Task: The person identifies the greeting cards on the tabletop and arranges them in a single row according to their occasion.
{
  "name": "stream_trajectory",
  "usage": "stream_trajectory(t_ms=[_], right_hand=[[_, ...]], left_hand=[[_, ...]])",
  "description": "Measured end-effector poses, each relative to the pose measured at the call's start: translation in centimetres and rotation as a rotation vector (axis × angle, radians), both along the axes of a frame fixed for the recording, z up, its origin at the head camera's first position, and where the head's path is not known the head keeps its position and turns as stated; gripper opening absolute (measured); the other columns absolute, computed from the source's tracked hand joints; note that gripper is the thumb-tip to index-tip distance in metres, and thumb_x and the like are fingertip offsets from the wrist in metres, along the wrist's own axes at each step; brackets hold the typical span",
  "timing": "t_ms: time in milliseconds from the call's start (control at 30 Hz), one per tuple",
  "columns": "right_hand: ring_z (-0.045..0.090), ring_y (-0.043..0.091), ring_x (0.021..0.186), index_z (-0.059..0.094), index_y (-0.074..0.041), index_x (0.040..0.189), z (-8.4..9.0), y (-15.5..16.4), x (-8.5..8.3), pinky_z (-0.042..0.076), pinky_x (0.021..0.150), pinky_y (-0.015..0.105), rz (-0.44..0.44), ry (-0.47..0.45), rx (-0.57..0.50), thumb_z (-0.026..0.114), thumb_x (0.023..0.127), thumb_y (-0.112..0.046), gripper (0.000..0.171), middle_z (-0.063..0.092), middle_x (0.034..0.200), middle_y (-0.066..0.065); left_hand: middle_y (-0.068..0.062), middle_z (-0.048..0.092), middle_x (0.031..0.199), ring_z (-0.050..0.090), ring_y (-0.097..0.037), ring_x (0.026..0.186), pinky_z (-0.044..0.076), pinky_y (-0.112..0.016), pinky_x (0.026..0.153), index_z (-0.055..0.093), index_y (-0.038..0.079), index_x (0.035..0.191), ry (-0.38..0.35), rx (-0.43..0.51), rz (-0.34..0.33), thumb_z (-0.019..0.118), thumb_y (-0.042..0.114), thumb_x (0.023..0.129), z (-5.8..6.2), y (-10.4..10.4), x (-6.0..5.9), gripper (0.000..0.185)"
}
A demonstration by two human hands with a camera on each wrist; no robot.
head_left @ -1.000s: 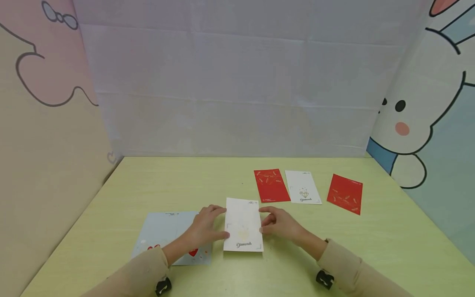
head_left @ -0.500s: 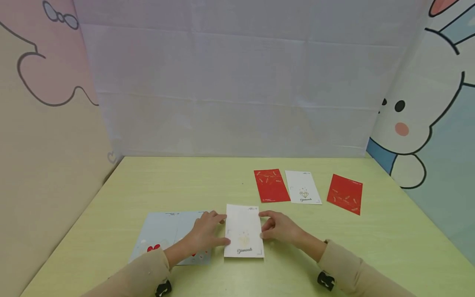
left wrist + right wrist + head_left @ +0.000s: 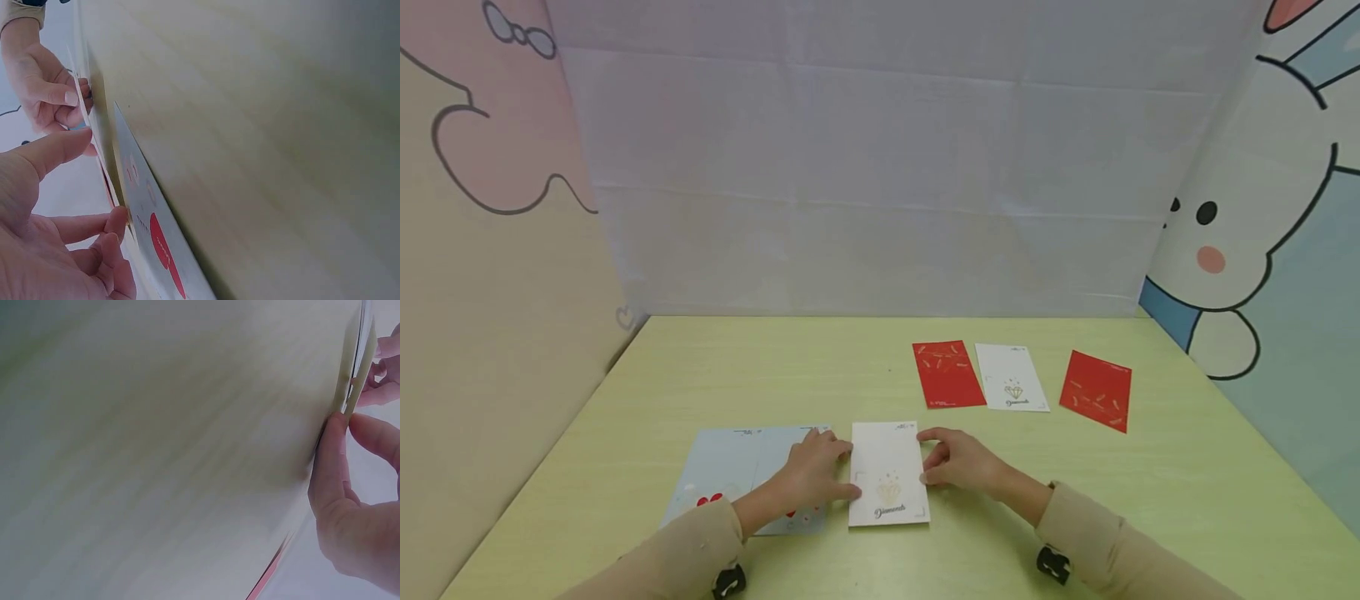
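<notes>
White card (image 3: 888,473) lies flat on counter (image 3: 1075,483) btwn both grips, long axis pointing away; left hand (image 3: 814,472) & right hand (image 3: 958,461) each pinch a long edge, equally near.

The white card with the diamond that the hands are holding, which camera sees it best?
The head view: the white card lies flat, its whole face showing, between the left hand and right hand. The left wrist view shows only its thin edge; the right wrist view likewise.

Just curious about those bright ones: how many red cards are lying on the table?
2: one red card left of the far white card, another red card to its right. None visibly hidden.
</notes>
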State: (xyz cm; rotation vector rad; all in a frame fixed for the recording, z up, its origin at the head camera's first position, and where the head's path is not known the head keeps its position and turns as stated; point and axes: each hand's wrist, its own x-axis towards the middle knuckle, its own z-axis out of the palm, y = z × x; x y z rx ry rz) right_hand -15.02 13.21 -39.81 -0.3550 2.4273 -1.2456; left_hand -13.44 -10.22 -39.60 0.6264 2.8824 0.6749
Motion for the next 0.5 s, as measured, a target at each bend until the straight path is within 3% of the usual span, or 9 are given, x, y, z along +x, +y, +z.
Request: stream_trajectory(t_ms=[500], right_hand=[[0.053, 0.015, 0.06, 0.047, 0.0, 0.121, -0.04, -0.61, -0.24, 0.047, 0.056, 0.026, 0.005, -0.014, 0.039, 0.069, 0.075, -0.008, 0.052, 0.055, 0.072, 0.002]], left_hand=[[-0.002, 0.046, 0.083, 0.037, -0.02, 0.077, 0.031, -0.036, 0.063, 0.061, -0.001, 0.101, 0.067, -0.117, -0.042, 0.076, 0.037, 0.065, -0.11, -0.12, -0.11, 0.055]])
